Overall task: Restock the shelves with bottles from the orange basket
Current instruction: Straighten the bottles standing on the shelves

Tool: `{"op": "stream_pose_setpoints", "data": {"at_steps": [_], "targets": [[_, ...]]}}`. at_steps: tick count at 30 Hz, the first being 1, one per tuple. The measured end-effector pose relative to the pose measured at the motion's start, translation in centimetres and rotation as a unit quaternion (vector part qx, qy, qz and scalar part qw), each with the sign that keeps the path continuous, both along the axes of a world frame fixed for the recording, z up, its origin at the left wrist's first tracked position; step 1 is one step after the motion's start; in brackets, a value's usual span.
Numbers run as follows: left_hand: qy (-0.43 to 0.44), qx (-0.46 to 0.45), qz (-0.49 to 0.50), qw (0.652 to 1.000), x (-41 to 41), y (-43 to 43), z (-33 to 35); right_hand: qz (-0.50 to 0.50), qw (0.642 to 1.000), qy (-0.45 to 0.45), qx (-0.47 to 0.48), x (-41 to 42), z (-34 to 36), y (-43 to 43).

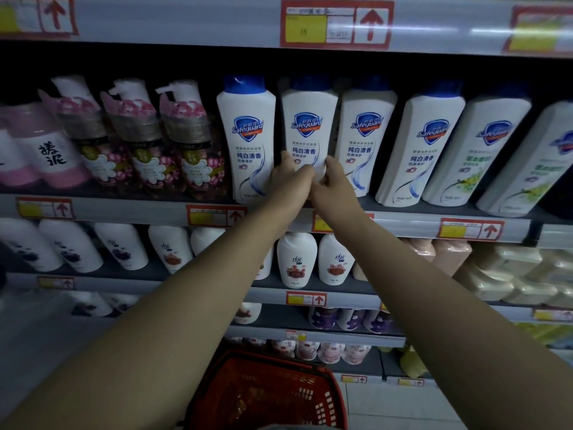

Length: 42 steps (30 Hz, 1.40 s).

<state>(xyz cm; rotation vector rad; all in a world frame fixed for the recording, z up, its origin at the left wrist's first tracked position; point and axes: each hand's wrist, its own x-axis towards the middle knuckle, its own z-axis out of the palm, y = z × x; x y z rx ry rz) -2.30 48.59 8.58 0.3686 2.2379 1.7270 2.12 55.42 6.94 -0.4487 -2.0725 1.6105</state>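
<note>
A white Safeguard bottle (pixel 307 125) with a blue cap stands upright on the upper shelf (pixel 124 209), second in a row of like bottles. Both my hands reach up to its lower part. My left hand (pixel 291 175) wraps its left side and front. My right hand (pixel 333 178) holds its right side. The bottle's base is hidden behind my hands. Below, at the bottom edge, sits the orange basket (pixel 269 395); its inside is dark and I cannot tell what lies in it.
White Safeguard bottles (pixel 246 138) (pixel 366 141) stand close on both sides. Pink flowered pump bottles (pixel 189 144) fill the left of the shelf. Lower shelves hold white bottles (pixel 296 259) and wrapped packs (pixel 508 274). Red and yellow price tags (pixel 336 24) line the shelf edges.
</note>
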Motion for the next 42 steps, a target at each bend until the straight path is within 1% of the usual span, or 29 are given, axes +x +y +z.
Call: {"op": "stream_pose_setpoints", "data": {"at_steps": [5,10,13,16,19,20,23,26,28,30,33,36,39,42], "targets": [[0.014,-0.026,-0.028,0.999,1.5,-1.3,0.8,-0.006,1.000,0.001,0.002,1.1,0.1,-0.2],[0.022,-0.025,-0.012,0.999,2.0,-2.2,1.1,-0.001,0.999,0.004,0.043,1.6,0.0,-1.4],[0.031,-0.026,-0.016,0.999,2.2,-2.6,1.2,-0.005,0.999,0.009,0.044,1.6,-0.2,-1.8],[0.028,-0.037,-0.003,0.999,2.4,-2.4,1.0,0.004,1.000,0.003,0.031,1.7,-0.1,-2.0],[0.072,-0.042,0.033,0.996,4.0,-2.1,0.6,0.005,1.000,-0.003,0.029,1.7,-0.1,-1.7],[0.086,-0.041,0.041,0.995,4.8,-1.9,0.4,-0.002,1.000,-0.002,0.024,1.8,0.0,-1.6],[0.104,0.017,0.007,0.994,5.8,-0.7,0.2,-0.065,0.998,-0.002,0.021,2.5,0.2,-1.0],[0.086,0.009,-0.030,0.996,6.0,0.9,1.0,-0.119,0.992,0.007,0.044,2.9,0.4,0.4],[0.060,0.034,-0.052,0.996,6.0,2.2,1.1,-0.137,0.989,0.006,0.053,3.1,0.8,1.5],[0.040,0.044,-0.051,0.997,5.3,3.6,0.4,-0.152,0.987,0.001,0.060,2.7,0.6,2.8],[0.010,0.028,-0.067,0.997,4.7,4.5,0.3,-0.132,0.989,-0.036,0.051,2.2,0.0,4.4],[-0.008,0.026,-0.055,0.998,4.5,5.0,0.4,-0.094,0.992,-0.070,0.043,2.1,-0.1,5.3],[-0.010,0.007,-0.046,0.999,4.0,5.4,0.3,-0.080,0.993,-0.079,0.027,2.0,0.0,6.1],[-0.003,-0.004,-0.049,0.999,4.2,5.3,0.6,-0.077,0.994,-0.074,0.034,2.1,-0.2,6.4]]}}
